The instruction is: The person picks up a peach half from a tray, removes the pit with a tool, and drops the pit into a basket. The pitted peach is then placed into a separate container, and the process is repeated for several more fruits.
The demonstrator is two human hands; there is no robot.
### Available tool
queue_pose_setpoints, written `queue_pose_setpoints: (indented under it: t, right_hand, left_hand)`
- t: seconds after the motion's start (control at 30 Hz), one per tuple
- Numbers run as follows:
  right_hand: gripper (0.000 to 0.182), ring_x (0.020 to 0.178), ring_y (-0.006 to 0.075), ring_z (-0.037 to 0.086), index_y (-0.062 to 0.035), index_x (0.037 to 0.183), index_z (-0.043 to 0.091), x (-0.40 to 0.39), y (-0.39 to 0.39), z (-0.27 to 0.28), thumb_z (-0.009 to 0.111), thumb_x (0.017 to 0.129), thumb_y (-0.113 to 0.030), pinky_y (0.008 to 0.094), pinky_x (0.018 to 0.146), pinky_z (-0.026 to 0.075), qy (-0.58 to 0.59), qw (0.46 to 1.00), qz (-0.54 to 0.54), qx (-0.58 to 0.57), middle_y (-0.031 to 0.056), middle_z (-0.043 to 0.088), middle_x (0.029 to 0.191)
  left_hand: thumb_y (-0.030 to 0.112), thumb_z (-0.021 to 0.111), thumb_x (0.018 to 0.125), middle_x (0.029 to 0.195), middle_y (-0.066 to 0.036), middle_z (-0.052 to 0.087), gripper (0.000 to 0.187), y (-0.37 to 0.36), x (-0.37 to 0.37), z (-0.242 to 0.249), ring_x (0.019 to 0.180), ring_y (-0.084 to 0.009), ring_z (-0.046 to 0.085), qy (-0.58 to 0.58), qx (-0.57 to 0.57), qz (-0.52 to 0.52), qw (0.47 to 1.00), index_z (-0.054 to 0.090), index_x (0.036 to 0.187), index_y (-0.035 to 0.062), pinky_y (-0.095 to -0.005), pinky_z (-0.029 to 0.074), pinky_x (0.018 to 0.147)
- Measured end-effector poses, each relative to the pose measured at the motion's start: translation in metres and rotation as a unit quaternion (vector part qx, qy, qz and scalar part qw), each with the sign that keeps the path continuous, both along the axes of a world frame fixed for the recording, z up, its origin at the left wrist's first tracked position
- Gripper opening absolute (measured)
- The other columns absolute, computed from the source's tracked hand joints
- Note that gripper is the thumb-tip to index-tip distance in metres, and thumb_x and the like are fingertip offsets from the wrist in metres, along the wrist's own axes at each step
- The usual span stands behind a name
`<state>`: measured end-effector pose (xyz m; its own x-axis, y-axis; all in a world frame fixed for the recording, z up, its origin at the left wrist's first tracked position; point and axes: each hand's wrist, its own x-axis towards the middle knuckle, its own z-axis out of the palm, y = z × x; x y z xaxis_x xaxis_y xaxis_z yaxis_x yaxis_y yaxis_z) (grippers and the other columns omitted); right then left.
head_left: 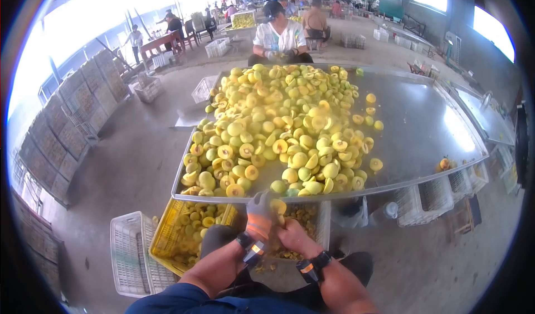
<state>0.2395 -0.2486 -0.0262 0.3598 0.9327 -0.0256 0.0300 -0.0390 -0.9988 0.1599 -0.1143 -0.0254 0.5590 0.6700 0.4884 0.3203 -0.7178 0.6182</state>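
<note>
My left hand (259,216), in a grey glove with an orange cuff, is just below the near edge of the metal table. Its fingers close on a yellow peach half (277,206). Close beside it, my bare right hand (295,238) is closed, its fingertips near the fruit; whatever it grips is hidden. A big heap of yellow-green peach halves (267,125), some showing pits or brown hollows, lies on the metal table (412,113). Under my hands stands a pale crate (323,225) with small brown and yellow scraps (301,215).
A yellow crate (163,230) with peach halves stands at my left, next to a white crate (129,252). More white crates (426,199) sit under the table's right side. Across the table sits a person (278,35) in gloves. Stacked crates (78,102) line the left.
</note>
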Motion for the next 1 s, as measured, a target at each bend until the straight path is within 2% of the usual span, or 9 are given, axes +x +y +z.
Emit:
queue_pose_setpoints:
  t: [0.13,0.3,0.47,0.53,0.63,0.67,0.7,0.77,1.0]
  right_hand:
    - [0.019,0.058,0.0135,0.055,-0.0024,0.1,0.066,0.003,-0.011,0.016,0.062,0.098,-0.021,0.0306,0.05,0.042,0.276,0.953,0.072,-0.106,0.001,0.06,0.075]
    - [0.013,0.053,0.0112,0.047,-0.0084,0.096,0.059,-0.008,-0.016,0.027,0.062,0.101,-0.02,0.0293,0.047,0.035,0.294,0.945,0.107,-0.099,-0.0018,0.051,0.071]
    - [0.019,0.049,0.0109,0.043,-0.0115,0.087,0.052,0.003,-0.022,0.028,0.061,0.103,-0.018,0.0295,0.045,0.031,0.37,0.909,0.165,-0.097,-0.0031,0.044,0.066]
    - [0.021,0.046,0.01,0.043,-0.0123,0.086,0.05,0.003,-0.024,0.028,0.063,0.102,-0.018,0.0297,0.043,0.032,0.385,0.906,0.16,-0.076,-0.0038,0.043,0.063]
    - [0.021,0.045,0.0114,0.045,-0.0107,0.085,0.053,0.001,-0.027,0.031,0.064,0.102,-0.018,0.0317,0.042,0.034,0.368,0.92,0.077,-0.111,-0.0016,0.047,0.062]
    - [0.023,0.045,0.0144,0.049,-0.0079,0.083,0.056,0.002,-0.017,-0.001,0.065,0.101,-0.019,0.0332,0.041,0.037,0.222,0.964,0.041,-0.14,0.0011,0.052,0.062]
    - [0.022,0.046,0.0149,0.05,-0.0071,0.085,0.057,0.003,-0.014,-0.014,0.065,0.101,-0.019,0.0336,0.042,0.038,0.202,0.964,0.011,-0.174,0.0022,0.053,0.063]
    - [0.021,0.048,0.0159,0.052,-0.0055,0.088,0.06,-0.005,-0.009,-0.031,0.066,0.101,-0.02,0.0343,0.045,0.04,0.168,0.952,-0.031,-0.253,0.0042,0.055,0.063]
    - [0.018,0.049,0.0151,0.052,-0.0036,0.093,0.06,-0.006,-0.005,-0.056,0.066,0.101,-0.019,0.0345,0.045,0.043,0.026,0.989,0.018,-0.142,0.003,0.056,0.065]
  left_hand:
    - [0.001,0.066,0.088,0.115,-0.023,0.072,0.033,0.006,0.0,-0.007,0.104,-0.0419,0.07,-0.014,0.032,-0.061,0.998,0.07,0.121,-0.0025,-0.043,0.058,0.093]
    - [0.004,0.074,0.076,0.118,-0.025,0.067,0.049,0.008,-0.007,-0.001,0.104,-0.0478,0.066,-0.02,0.07,-0.164,0.984,0.065,0.123,0.0015,-0.0501,0.056,0.086]
    - [0.004,0.067,0.088,0.111,-0.023,0.073,0.032,0.007,-0.008,0.02,0.102,-0.0407,0.071,-0.023,-0.007,-0.188,0.982,0.071,0.12,-0.0017,-0.0451,0.058,0.093]
    - [0.007,0.073,0.083,0.111,-0.022,0.072,0.036,0.016,-0.007,0.009,0.102,-0.0418,0.07,-0.047,0.028,-0.115,0.992,0.069,0.118,0.0024,-0.0468,0.057,0.088]
    - [0.009,0.077,0.083,0.114,-0.017,0.073,0.037,0.068,-0.017,-0.048,0.102,-0.0359,0.071,-0.018,0.067,0.005,0.998,0.072,0.12,0.0051,-0.0424,0.057,0.091]
    - [0.008,0.079,0.083,0.11,-0.014,0.075,0.036,0.071,-0.03,-0.023,0.1,-0.0327,0.073,-0.005,0.107,-0.019,0.994,0.073,0.118,0.0044,-0.0408,0.06,0.087]
    - [0.006,0.08,0.081,0.104,-0.013,0.076,0.035,0.094,-0.036,-0.047,0.096,-0.0319,0.074,-0.064,0.017,-0.031,0.997,0.074,0.115,0.0044,-0.0401,0.061,0.083]
    - [0.0,0.075,0.082,0.101,-0.016,0.075,0.031,0.088,-0.061,-0.002,0.092,-0.0345,0.073,-0.055,0.096,-0.04,0.993,0.074,0.113,0.0041,-0.0419,0.061,0.081]
    - [0.002,0.054,0.097,0.111,-0.019,0.076,0.026,0.115,-0.136,0.004,0.102,-0.0353,0.073,-0.035,0.02,0.038,0.998,0.073,0.114,0.001,-0.0411,0.058,0.089]
